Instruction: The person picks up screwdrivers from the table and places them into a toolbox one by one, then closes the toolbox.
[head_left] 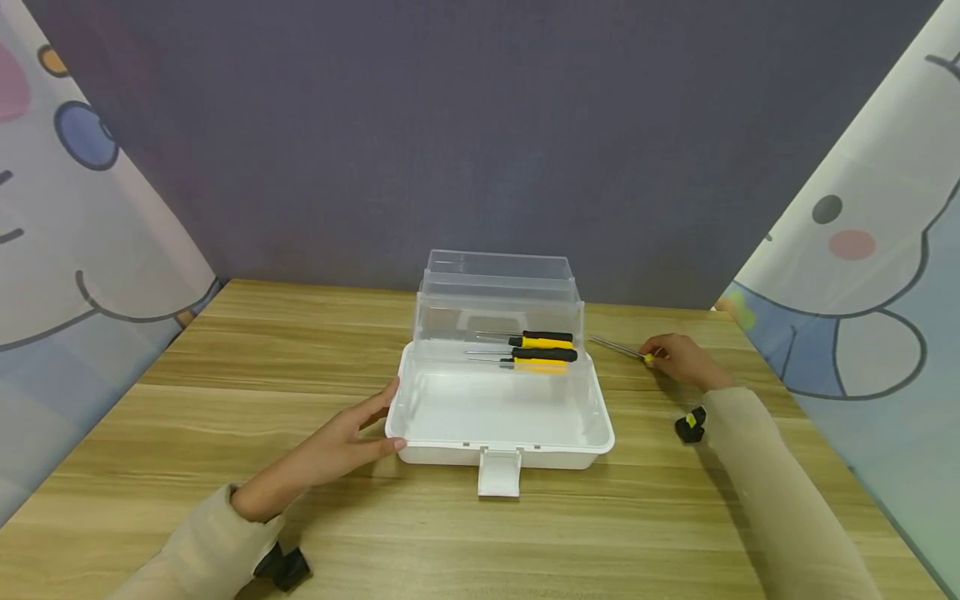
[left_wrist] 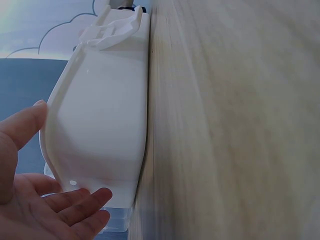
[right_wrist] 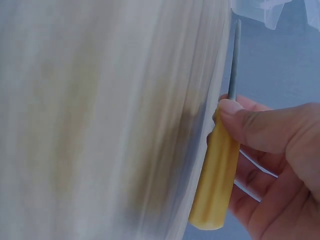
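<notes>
A white plastic toolbox (head_left: 510, 454) stands in the middle of the wooden table, its clear lid (head_left: 498, 292) raised at the back. My left hand (head_left: 341, 442) touches the box's left front corner, thumb on the front and fingers along the side; in the left wrist view the fingers (left_wrist: 82, 205) lie fairly straight against it. To the right of the box, my right hand (head_left: 681, 360) pinches a screwdriver by its yellow handle (right_wrist: 216, 177), its metal shaft (head_left: 617, 344) directed toward the box. Several black-and-yellow screwdrivers (head_left: 543, 355) lie at the box's back by the lid.
The box's white latch (head_left: 498, 473) hangs down at the front. Bare wooden table (head_left: 300, 350) surrounds the box. A dark grey wall (head_left: 480, 125) rises behind, with cartoon-printed panels (head_left: 847, 275) on both sides.
</notes>
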